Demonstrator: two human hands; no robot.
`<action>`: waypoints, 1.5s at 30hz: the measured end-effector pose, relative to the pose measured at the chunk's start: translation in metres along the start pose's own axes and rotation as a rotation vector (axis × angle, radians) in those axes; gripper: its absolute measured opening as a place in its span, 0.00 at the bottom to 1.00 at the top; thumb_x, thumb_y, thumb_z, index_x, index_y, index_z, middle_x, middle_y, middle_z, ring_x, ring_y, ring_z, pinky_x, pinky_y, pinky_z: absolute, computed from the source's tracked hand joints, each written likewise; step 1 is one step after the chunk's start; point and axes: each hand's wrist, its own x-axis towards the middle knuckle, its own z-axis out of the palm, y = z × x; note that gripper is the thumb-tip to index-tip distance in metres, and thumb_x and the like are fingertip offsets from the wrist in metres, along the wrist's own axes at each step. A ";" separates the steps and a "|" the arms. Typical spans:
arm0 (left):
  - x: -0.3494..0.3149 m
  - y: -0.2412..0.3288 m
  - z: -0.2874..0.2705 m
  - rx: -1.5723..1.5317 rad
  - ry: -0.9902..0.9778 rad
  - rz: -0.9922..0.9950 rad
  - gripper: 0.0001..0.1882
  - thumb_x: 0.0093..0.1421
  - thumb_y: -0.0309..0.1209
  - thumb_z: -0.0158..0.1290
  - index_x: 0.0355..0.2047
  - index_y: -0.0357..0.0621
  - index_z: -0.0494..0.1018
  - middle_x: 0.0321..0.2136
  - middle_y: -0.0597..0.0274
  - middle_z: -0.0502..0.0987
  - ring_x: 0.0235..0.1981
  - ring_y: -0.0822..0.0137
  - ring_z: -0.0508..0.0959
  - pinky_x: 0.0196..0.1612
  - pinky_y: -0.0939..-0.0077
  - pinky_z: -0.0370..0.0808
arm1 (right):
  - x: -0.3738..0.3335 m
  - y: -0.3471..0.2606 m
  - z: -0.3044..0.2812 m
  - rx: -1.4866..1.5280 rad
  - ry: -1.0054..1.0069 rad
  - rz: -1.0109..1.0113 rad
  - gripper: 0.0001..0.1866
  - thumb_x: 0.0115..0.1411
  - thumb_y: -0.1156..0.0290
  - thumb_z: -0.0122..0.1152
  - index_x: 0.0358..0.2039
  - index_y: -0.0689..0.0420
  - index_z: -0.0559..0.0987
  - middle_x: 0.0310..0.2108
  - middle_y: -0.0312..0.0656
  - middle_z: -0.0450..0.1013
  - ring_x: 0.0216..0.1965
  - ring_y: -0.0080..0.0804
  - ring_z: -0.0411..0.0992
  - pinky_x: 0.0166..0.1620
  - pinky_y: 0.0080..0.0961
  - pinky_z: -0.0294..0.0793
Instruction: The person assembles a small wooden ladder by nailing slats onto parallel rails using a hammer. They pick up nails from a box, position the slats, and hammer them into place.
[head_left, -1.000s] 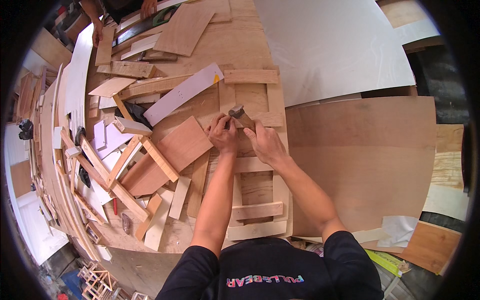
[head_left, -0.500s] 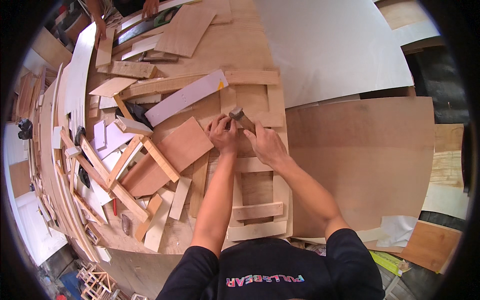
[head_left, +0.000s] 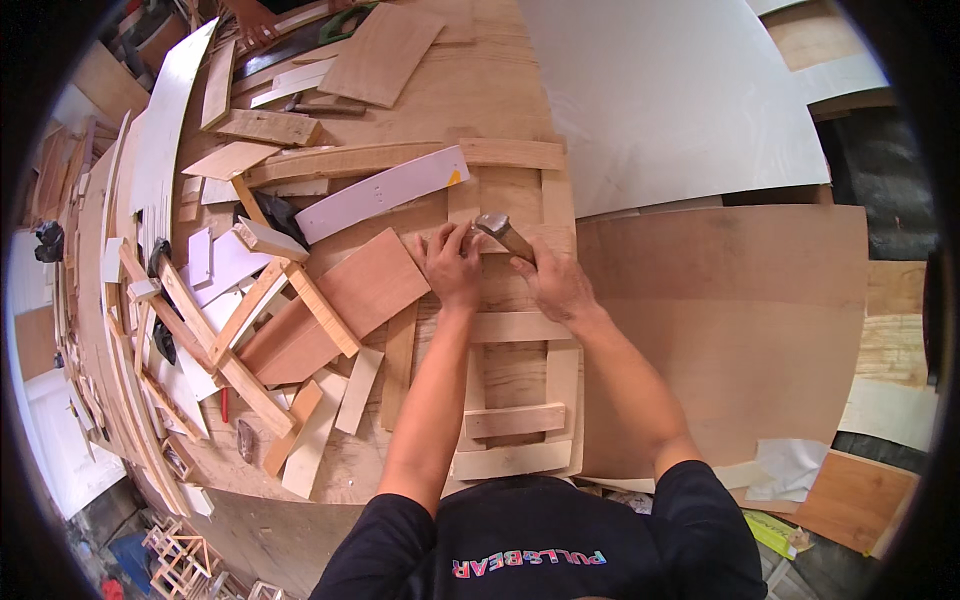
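My right hand (head_left: 558, 285) grips the wooden handle of a hammer (head_left: 494, 223), its metal head up beside the fingertips of my left hand. Those fingers of my left hand (head_left: 450, 262) are drawn together over the left rail of a ladder-like wooden frame (head_left: 517, 327); what they pinch, if anything, is too small to make out. The frame lies flat on the plywood worktop, its pale crosspieces running between two long rails. To the left of my left hand lies a reddish-brown board (head_left: 385, 285), close to my wrist.
Cut wood pieces (head_left: 240, 345) and a jointed wooden frame (head_left: 318, 305) crowd the left side. A lilac strip (head_left: 385, 192) lies beyond my left hand. Farther off are a second hammer (head_left: 330, 106), a handsaw (head_left: 285, 52) and another person's hand (head_left: 252, 20). Large sheets (head_left: 720, 320) lie at right.
My hammer has shifted slightly right, and its head sits a little apart from my left fingers. The other person's hand has left the small board at the far left.
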 end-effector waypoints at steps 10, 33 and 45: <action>0.000 -0.003 -0.003 0.019 -0.041 0.020 0.20 0.53 0.32 0.69 0.46 0.42 0.83 0.51 0.57 0.76 0.56 0.50 0.72 0.62 0.54 0.69 | 0.025 0.009 0.000 -0.231 -0.071 -0.207 0.20 0.70 0.52 0.59 0.50 0.54 0.72 0.27 0.55 0.79 0.32 0.63 0.78 0.33 0.57 0.76; 0.002 -0.001 -0.003 -0.036 0.002 0.017 0.17 0.53 0.27 0.66 0.44 0.41 0.82 0.51 0.55 0.77 0.56 0.48 0.72 0.65 0.51 0.66 | 0.054 0.056 -0.027 -0.385 -0.147 -0.580 0.26 0.68 0.42 0.54 0.54 0.47 0.76 0.39 0.41 0.81 0.38 0.44 0.80 0.34 0.39 0.79; 0.004 -0.001 -0.005 -0.013 -0.036 0.031 0.17 0.53 0.28 0.67 0.45 0.43 0.81 0.51 0.55 0.76 0.57 0.49 0.71 0.70 0.44 0.60 | 0.049 0.046 -0.024 -0.126 -0.092 -0.521 0.23 0.72 0.49 0.53 0.53 0.55 0.76 0.38 0.50 0.81 0.39 0.55 0.79 0.38 0.46 0.78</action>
